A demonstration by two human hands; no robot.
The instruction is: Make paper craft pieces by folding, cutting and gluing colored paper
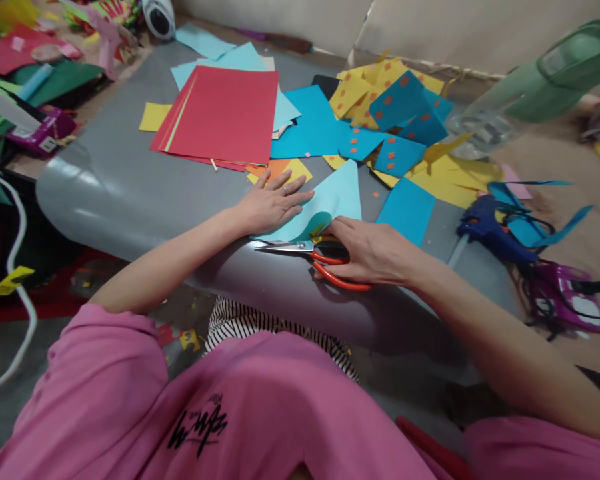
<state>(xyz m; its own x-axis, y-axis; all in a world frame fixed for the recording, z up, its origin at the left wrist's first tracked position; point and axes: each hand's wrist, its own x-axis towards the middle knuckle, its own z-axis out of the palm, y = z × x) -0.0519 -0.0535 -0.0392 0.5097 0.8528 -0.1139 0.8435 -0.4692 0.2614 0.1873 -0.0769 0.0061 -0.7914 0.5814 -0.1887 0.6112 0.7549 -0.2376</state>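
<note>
My left hand [280, 203] lies flat on the left part of a light blue sheet of paper [343, 190], fingers spread. A ring shows on one finger. The sheet's near edge curls up, with a darker round patch and a bit of yellow beneath it. My right hand [373, 250] is at the sheet's near right corner, closed around the red-handled scissors [337, 260]. Their blades point left along the table's front edge and look nearly together. The right fingertips are partly hidden by the curled paper and the handles.
A stack of red sheets [225, 113] lies behind my left hand. Blue pieces [407, 210] and yellow pieces with orange squares [370, 90] are heaped at the back right. A blue glue gun [495, 227] rests at right, near a green bottle [555, 73]. A white cable [23, 293] hangs at left.
</note>
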